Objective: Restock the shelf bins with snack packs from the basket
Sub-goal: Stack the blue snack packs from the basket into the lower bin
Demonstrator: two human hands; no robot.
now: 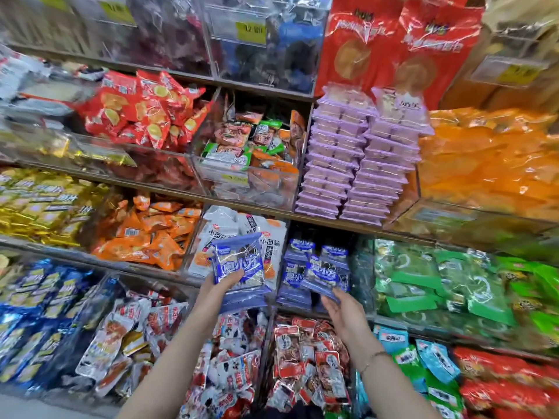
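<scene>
My left hand (218, 286) grips a stack of blue-and-white snack packs (239, 266), held up in front of the white-pack bin. To its right, my right hand (338, 300) holds another few blue packs (328, 276) at the mouth of the clear shelf bin (298, 300) that contains the same blue packs, stacked upright. The fingers of the right hand lie under the packs' lower edge, the thumb on top. The basket is out of view.
Clear bins fill the shelves: white packs (251, 228) just left of the blue bin, green packs (438, 282) to its right, orange packs (151, 234) further left, lilac stacks (357, 158) above, red-and-white packs (305, 358) below.
</scene>
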